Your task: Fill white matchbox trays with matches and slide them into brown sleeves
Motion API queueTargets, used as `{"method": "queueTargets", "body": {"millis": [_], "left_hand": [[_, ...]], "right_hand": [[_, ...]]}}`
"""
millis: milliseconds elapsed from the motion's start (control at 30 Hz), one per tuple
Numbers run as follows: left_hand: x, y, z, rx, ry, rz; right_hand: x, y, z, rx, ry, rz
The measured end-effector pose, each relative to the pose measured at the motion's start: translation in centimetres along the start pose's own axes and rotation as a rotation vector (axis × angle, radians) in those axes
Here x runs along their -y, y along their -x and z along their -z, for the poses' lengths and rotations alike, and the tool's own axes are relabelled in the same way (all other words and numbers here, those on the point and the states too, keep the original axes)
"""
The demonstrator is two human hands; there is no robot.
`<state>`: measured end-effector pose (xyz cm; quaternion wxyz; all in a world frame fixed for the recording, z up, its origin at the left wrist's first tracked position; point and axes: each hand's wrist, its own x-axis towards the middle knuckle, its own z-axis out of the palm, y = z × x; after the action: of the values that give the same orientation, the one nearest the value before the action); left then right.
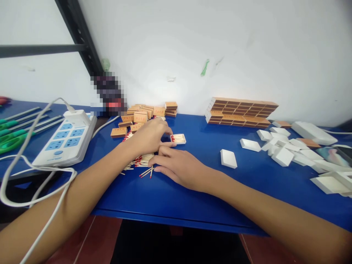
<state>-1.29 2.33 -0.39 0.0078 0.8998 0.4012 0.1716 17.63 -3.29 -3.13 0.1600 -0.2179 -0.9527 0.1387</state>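
Observation:
My left hand (150,135) rests knuckles-up over a loose pile of red-tipped matches (139,161), its fingers curled down at the pile's far side; what they grip is hidden. Just in front of it, my right hand (176,165) lies on the blue table (192,198) with fingers bent down onto the matches' near edge. A small open white tray of matches (178,138) sits just past the fingertips of both hands.
Filled brown matchboxes (140,116) are heaped behind the left hand. A stacked block of brown sleeves (239,112) stands by the wall. Empty white trays (277,146) lie scattered right, one alone (228,158). A power strip (67,137), cables and green-handled tools (16,130) lie left.

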Motion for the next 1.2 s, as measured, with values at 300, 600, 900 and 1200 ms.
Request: {"method": "queueTargets", "body": {"millis": [300, 600, 900, 1200], "left_hand": [[0.0, 0.0, 0.0, 0.010, 0.008, -0.005], [-0.2, 0.1, 0.2, 0.024, -0.002, 0.017], [-0.3, 0.0, 0.1, 0.024, 0.002, 0.010], [0.0, 0.1, 0.0, 0.023, -0.017, -0.002]], "right_hand": [[0.1, 0.0, 0.2, -0.027, -0.012, -0.041], [1.5, 0.1, -0.3, -0.015, -0.037, -0.030], [1.7, -0.2, -0.3, 0.012, -0.070, -0.133], [-2.2, 1.8, 2.7, -0.182, 0.051, -0.204]]}}
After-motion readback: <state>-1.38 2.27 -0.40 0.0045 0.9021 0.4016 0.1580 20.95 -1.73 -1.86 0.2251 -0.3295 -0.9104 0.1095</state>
